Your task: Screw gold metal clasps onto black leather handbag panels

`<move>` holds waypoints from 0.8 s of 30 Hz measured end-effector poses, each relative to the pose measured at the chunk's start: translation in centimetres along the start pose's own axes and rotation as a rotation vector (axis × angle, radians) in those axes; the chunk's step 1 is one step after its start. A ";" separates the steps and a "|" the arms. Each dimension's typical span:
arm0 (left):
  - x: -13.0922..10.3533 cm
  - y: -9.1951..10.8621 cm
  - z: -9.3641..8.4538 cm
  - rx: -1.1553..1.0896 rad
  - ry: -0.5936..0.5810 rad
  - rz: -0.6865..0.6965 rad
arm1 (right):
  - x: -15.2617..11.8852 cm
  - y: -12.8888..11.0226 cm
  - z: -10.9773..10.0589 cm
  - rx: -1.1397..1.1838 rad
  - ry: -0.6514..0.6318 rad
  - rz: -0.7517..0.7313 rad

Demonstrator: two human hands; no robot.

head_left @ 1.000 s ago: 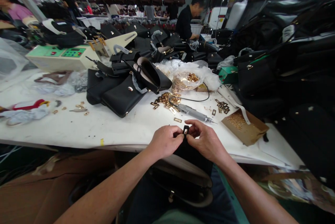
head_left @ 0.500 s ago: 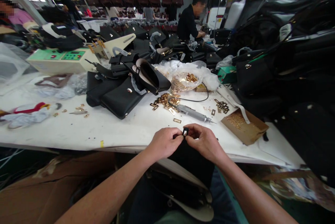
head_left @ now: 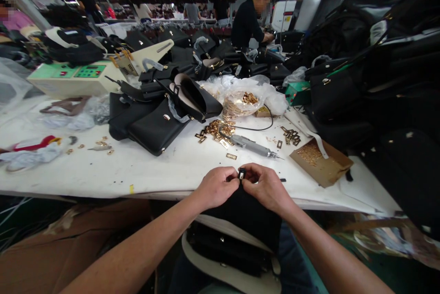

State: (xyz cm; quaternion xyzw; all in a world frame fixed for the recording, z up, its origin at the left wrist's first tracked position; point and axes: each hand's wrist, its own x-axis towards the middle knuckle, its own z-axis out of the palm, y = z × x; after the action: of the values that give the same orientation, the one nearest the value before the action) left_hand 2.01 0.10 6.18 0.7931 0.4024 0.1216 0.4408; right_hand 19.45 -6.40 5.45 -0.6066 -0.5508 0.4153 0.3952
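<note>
A black bag with a pale lining (head_left: pixel 247 216) lies open over the lap, its upper flap raised to the table edge. A small rectangular metal piece (head_left: pixel 242 174) shows at the flap's end, between the two hands. My left hand (head_left: pixel 218 186) pinches the flap end on the left of this piece. On the other side my right hand (head_left: pixel 263 185) is closed on the same flap end, thumb below and fingers above. A grey electric screwdriver (head_left: pixel 254 145) lies beyond the hands, with a loose metal plate (head_left: pixel 231 156) near it.
Gold fittings (head_left: pixel 216 129) are heaped behind the screwdriver. A cardboard box of small parts (head_left: pixel 321 161) sits at right, black bags (head_left: pixel 154 129) at left. A control machine (head_left: pixel 68 78) stands further left. A person in black (head_left: pixel 245 24) works across the table.
The view has shifted slightly. More of the bag's pale-edged opening shows on the lap, and a small dark strip is now visible beside my right hand. Both hands keep their hold.
</note>
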 end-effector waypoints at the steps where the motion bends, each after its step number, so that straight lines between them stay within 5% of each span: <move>1: 0.0 -0.2 0.3 -0.010 0.016 -0.012 | 0.1 0.2 0.2 0.001 0.006 0.005; 11: 0.4 -1.3 1.6 -0.032 0.036 -0.036 | 0.3 2.3 0.6 0.028 0.015 0.008; 24: 0.3 -0.7 0.5 -0.158 -0.084 -0.059 | 0.2 2.2 -0.1 0.264 -0.062 0.066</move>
State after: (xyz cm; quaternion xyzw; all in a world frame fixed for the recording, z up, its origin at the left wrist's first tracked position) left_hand 2.05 0.24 5.29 0.7480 0.3959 0.1064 0.5219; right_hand 20.28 -6.41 3.43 -0.5540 -0.4828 0.5157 0.4405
